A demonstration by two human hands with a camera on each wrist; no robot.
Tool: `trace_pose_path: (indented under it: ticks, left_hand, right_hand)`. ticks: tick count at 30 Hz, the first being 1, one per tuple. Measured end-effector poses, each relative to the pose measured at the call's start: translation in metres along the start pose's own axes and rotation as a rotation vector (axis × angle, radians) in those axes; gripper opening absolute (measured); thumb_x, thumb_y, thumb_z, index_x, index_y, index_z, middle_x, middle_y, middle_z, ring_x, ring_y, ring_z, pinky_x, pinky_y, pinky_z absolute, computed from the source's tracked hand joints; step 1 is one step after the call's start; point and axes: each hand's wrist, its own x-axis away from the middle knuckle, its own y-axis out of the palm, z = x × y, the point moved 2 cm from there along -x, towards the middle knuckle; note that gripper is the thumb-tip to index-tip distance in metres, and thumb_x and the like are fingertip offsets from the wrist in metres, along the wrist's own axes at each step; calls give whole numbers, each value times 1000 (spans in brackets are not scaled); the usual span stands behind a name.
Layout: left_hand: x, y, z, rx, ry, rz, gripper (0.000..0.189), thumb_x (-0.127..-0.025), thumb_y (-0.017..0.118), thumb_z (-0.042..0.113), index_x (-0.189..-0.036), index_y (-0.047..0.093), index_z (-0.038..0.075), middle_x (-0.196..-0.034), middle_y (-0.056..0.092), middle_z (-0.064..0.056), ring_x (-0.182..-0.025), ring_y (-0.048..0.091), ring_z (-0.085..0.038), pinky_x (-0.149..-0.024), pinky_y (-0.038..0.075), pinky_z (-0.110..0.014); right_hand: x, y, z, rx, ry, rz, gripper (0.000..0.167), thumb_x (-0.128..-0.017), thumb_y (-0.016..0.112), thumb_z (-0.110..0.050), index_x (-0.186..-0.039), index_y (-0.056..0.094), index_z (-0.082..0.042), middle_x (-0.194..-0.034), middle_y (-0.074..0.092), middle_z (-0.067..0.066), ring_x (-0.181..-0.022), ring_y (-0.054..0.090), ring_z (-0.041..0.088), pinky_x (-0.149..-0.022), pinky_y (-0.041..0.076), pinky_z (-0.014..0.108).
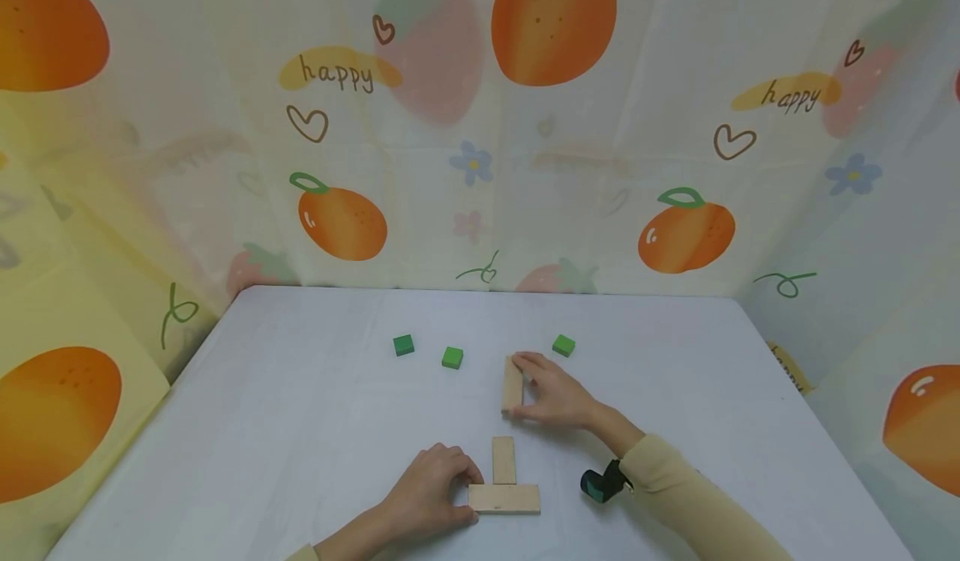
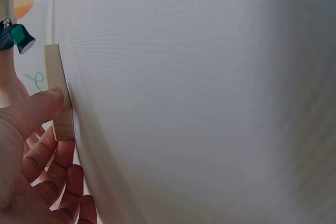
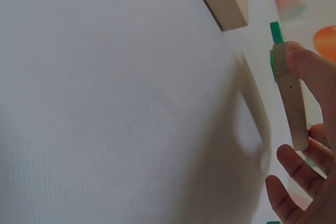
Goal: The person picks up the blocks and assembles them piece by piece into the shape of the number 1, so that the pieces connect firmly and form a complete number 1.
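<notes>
A plain wooden block (image 1: 504, 499) lies crosswise near the front of the white table. My left hand (image 1: 431, 494) grips its left end; in the left wrist view the thumb lies against that block (image 2: 64, 124), fingertips at its end. Another wooden block (image 1: 504, 460) stands lengthwise behind it, its near end against the crosswise block's long side. Farther back, my right hand (image 1: 555, 393) holds a third wooden block (image 1: 512, 384) by its two ends, between thumb and fingers. The right wrist view has this block (image 3: 291, 98) raised off the table, its shadow below.
Three small green blocks sit toward the back: a darker one (image 1: 403, 344), a lighter one (image 1: 452, 358) beside it, and another (image 1: 564, 345) behind the right hand. A dark wrist device (image 1: 602, 483) hangs at the right sleeve. A fruit-printed curtain (image 1: 525, 161) surrounds the table (image 1: 300, 394).
</notes>
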Motion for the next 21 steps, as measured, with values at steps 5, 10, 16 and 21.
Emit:
trace_pose_path:
  ticks: [5, 10, 16, 21]
  left_hand:
    - [-1, 0, -1, 3, -7, -4, 30, -63, 81, 28, -88, 64, 26, -81, 53, 22, -77, 42, -1, -73, 37, -24]
    - [-1, 1, -2, 4, -25, -16, 30, -64, 81, 29, -88, 64, 27, -82, 53, 22, -79, 43, 0, -75, 38, -26]
    - [-1, 0, -1, 9, -30, -19, 30, -64, 80, 29, -89, 64, 27, -82, 53, 22, -79, 43, 0, -75, 38, -25]
    - [-1, 0, -1, 9, -26, -26, 30, -64, 80, 30, -89, 64, 27, -81, 53, 22, -78, 43, 0, -74, 38, -24]
  right_hand:
    - [1, 4, -2, -4, -7, -25, 84, -74, 73, -43, -138, 38, -1, -138, 40, 13, -106, 56, 20, -88, 46, 34]
    - [2, 7, -5, 7, -4, -48, 84, -74, 72, -43, -139, 37, -2, -139, 39, 13, -112, 52, 22, -90, 45, 32]
    - [3, 9, -8, -8, -31, -52, 83, -74, 73, -42, -137, 38, 0, -138, 41, 14, -118, 48, 24, -91, 45, 34]
    - [4, 11, -10, 10, -40, -66, 84, -74, 72, -44, -138, 38, -2, -139, 40, 13, -126, 41, 26, -99, 39, 39]
